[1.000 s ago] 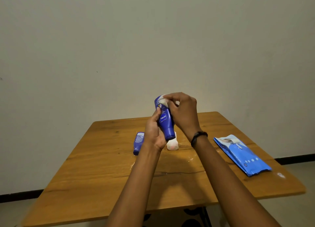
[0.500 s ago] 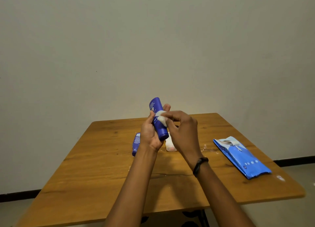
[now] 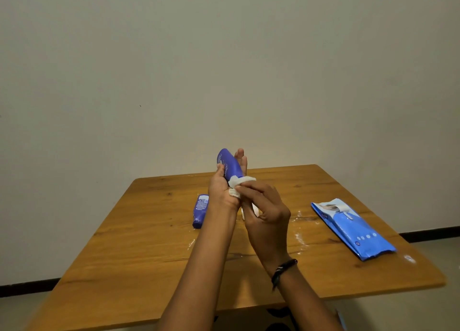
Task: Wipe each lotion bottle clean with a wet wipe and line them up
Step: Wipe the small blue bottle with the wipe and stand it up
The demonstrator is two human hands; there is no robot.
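My left hand (image 3: 222, 190) holds a dark blue lotion bottle (image 3: 229, 165) up above the table, tilted, its lower end hidden in my palm. My right hand (image 3: 265, 212) pinches a crumpled white wet wipe (image 3: 239, 185) against the bottle's lower part. A second blue bottle (image 3: 200, 210) lies on its side on the wooden table (image 3: 139, 246), just left of my left wrist. A white bottle (image 3: 254, 210) lies behind my right hand, mostly hidden.
A blue pack of wet wipes (image 3: 352, 228) lies at the table's right side, its flap open. White smears (image 3: 300, 233) mark the tabletop between my right hand and the pack. A plain wall rises behind the table.
My right hand has slid the wipe down the bottle from its top end to its lower end. Both hands have sunk a little toward the table.
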